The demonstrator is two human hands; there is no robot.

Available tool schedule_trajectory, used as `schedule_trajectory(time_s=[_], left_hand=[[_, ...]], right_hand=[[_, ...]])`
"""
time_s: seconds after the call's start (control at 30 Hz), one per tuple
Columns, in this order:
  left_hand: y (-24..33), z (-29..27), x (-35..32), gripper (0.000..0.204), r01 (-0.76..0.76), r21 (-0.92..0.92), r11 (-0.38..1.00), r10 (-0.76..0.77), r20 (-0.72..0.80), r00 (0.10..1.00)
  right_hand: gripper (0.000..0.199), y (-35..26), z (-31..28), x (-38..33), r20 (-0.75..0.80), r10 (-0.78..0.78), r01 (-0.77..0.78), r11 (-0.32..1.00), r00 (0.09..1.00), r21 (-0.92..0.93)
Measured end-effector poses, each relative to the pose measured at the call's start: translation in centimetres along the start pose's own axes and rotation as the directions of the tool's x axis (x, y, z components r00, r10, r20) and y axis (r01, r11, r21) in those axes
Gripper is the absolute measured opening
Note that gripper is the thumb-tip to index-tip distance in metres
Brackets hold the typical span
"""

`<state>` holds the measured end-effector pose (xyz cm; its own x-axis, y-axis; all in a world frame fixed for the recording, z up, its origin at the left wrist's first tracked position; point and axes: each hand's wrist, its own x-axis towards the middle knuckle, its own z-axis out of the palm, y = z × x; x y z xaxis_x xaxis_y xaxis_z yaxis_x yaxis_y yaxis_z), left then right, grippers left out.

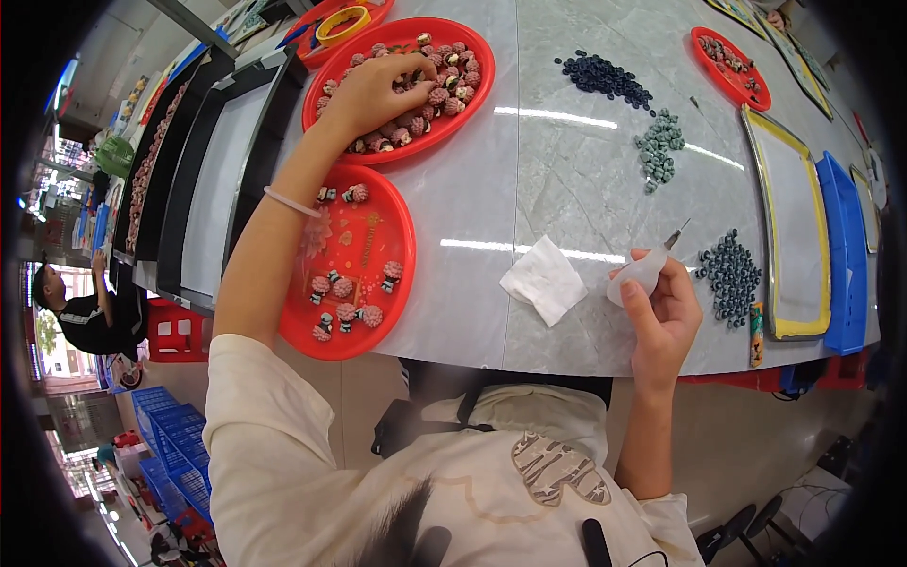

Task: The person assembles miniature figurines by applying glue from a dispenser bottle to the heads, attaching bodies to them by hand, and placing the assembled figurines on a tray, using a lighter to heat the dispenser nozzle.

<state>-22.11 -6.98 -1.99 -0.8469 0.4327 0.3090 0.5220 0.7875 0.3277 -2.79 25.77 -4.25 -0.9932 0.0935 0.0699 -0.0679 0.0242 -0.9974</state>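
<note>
Left hand stretches forward, fingers picking among pink pieces; right hand, raised, grips a small glue bottle.

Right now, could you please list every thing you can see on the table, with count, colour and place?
Far round red plastic tray: one, red, upper left, full of small pink bead pieces.
Near round red plastic tray: one, red, at the table's front edge, a few pink pieces.
Small red tray: one, red, upper right.
Folded white tissue: one, white, centre front.
Dark blue ring pile: one, top centre.
Grey-green bead pile: one, right of centre.
Dark ring pile: one, right front.
Small white glue bottle: one, white, in the right hand.
Left hand: in the far tray.
Right hand: grips the bottle.
</note>
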Motion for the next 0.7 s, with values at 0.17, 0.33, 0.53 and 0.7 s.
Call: schedule_trajectory(time_s=[0.17, 0.33, 0.53, 0.7], left_hand=[[1.2, 0.3, -0.9, 0.021, 0.036, -0.043, 0.998, -0.033, 0.051, 0.998], [2.6, 0.1, -1.8, 0.027, 0.043, 0.132, 0.990, -0.065, 0.166, 0.984], [2.6, -2.9, 1.3, 0.032, 0.258, 0.009, 0.966, -0.225, 0.524, 0.822], [-4.8, -2.7, 2.4, 0.027, 0.056, 0.153, 0.987, -0.082, 0.171, 0.982]], right_hand=[[0.029, -0.1, 0.1, 0.1, 0.010, 0.001, 0.000, 1.000, 1.000, -0.019], [0.028, 0.0, 0.1, 0.2, 0.014, -0.006, 0.006, 0.999, 1.000, -0.035], [0.028, 0.1, -0.1, 0.2, 0.008, -0.011, 0.011, 0.999, 1.000, -0.048], [0.028, -0.1, 0.3, 0.1, 0.017, -0.004, 0.004, 1.000, 1.000, -0.017]])
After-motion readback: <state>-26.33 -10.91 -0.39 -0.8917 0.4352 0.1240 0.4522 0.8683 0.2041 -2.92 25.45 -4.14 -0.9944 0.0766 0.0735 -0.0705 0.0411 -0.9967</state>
